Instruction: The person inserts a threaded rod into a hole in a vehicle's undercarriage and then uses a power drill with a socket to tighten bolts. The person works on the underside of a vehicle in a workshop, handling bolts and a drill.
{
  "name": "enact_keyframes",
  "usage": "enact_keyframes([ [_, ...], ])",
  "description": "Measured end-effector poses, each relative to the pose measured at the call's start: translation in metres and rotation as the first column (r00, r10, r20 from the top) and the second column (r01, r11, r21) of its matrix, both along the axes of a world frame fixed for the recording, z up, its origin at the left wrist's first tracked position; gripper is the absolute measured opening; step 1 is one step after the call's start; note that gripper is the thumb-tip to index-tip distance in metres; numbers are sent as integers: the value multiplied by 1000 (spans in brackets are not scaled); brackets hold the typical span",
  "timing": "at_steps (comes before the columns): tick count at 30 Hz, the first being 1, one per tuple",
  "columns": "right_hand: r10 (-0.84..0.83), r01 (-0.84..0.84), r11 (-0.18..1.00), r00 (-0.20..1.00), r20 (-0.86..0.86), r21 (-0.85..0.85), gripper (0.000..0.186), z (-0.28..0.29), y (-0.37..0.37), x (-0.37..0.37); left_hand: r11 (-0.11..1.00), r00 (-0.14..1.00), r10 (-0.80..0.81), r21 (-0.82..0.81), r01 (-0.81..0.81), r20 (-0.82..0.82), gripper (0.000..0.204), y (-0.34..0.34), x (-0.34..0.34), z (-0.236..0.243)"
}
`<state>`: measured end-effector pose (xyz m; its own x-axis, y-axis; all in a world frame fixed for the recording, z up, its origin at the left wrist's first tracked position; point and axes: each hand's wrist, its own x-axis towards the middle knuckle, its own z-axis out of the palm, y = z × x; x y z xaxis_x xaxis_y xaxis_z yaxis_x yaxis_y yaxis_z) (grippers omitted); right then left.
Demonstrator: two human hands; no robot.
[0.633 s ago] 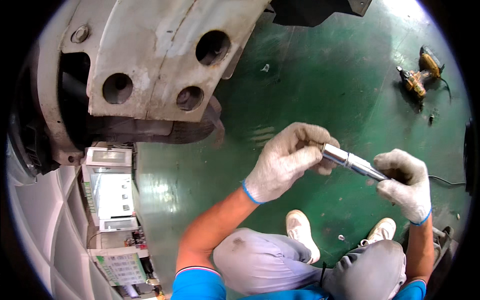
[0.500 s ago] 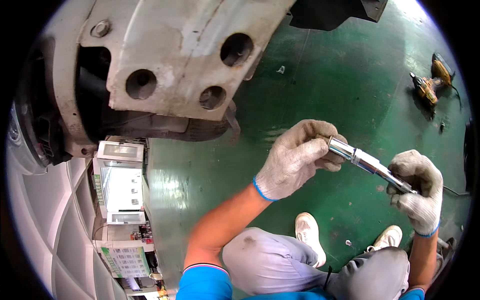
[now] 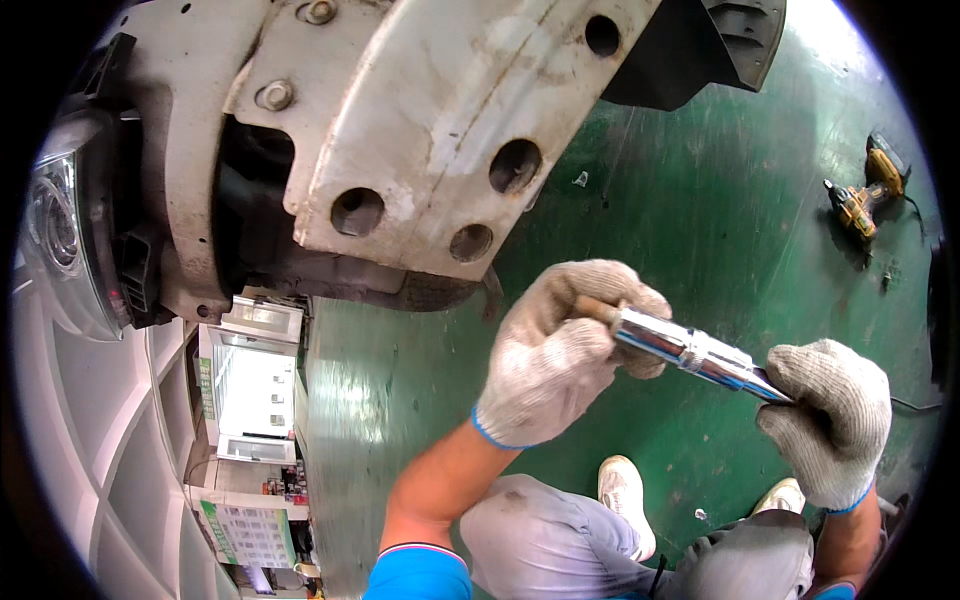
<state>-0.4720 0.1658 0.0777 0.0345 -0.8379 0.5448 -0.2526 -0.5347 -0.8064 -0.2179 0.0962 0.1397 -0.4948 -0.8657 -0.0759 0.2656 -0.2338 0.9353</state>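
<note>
Head view, looking down past a raised vehicle body toward a green floor (image 3: pixel 700 200).

Left hand (image 3: pixel 565 350) in a white knit glove with a blue cuff, closed around the upper end of a shiny chrome socket tool (image 3: pixel 690 350); fingers curled over the barrel, a short brownish tip poking out just past the fingers at upper left. Right hand (image 3: pixel 825 415), gloved the same way, closed around the lower, narrower end of the same tool; that end hidden inside the fist. Tool held between both hands, slanting down from left to right, in the air well above the floor and just below the grey metal panel (image 3: pixel 440 130) of the vehicle. Stepped barrel with a seam near the middle, bright reflections along it.

Above the hands: pale, scuffed panel with several round holes (image 3: pixel 515 165), two bolt heads (image 3: pixel 275 95) near its top edge, dark cavity behind. Headlamp (image 3: pixel 60 230) at far left, curved by the lens. Black trim piece (image 3: pixel 720 45) at top right.

On the floor at far right, well apart from the hands: yellow and black power driver (image 3: pixel 865 200) lying on its side, cable trailing from it.

Below: bare forearms, blue sleeve edges, grey trousers (image 3: pixel 560 545) over bent knees, white shoes (image 3: pixel 625 500) planted on the green floor. At lower left, a white cabinet (image 3: pixel 250 390) with small items beneath it.
</note>
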Motion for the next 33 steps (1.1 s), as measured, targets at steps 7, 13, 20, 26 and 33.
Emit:
enact_keyframes([
  [7,46,-46,991,999,0,-123,41,53,-20,8,932,966,256,-275,-237,34,31,18,9,32],
  [13,-35,1,967,991,-126,-256,41,91,-33,20,417,709,705,-807,-418,-3,58,-3,32,53],
  [20,-83,14,938,979,-186,-347,37,111,-44,32,476,762,642,-823,-309,85,70,-20,31,62],
  [26,-124,35,925,969,-215,-378,36,121,-47,42,531,788,608,-789,-310,100,64,-24,35,60],
  [33,-145,44,931,955,-257,-361,35,139,-41,48,605,724,678,-656,-452,126,67,-15,17,80],
])
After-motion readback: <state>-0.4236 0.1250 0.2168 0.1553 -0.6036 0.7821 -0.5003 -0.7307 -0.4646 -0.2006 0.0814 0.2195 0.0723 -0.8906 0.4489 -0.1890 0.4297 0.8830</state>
